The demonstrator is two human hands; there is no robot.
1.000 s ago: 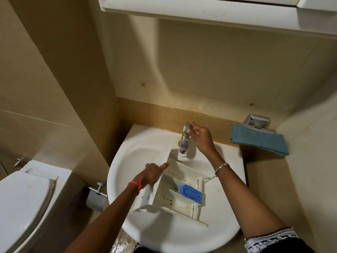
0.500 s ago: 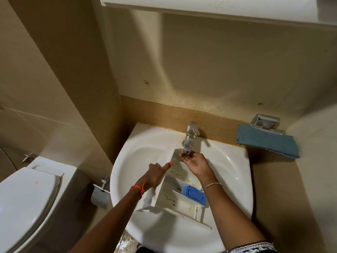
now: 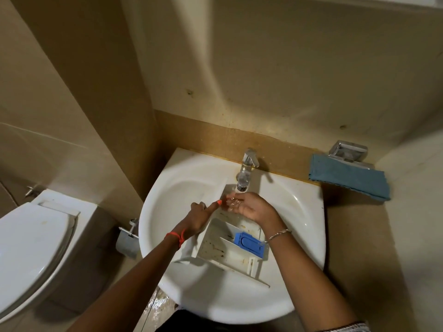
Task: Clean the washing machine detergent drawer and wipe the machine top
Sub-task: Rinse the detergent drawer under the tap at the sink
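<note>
Stained drawer point(image 3: 230, 250) in the sink point(image 3: 153, 226) — tap point(image 3: 245, 173) running
Under the tap, right hand point(image 3: 251, 209) lies cupped, empty; left hand point(image 3: 199, 219) grips the drawer's side wall.

White basin point(image 3: 153, 212) carrying detergent drawer point(image 3: 215, 248), laid tilted across bowl, stained inside. Blue insert point(image 3: 249, 244) in right-hand compartment. Tap point(image 3: 247, 168) on back rim. Blue cloth point(image 3: 347, 179) right of basin, support unclear.
</note>
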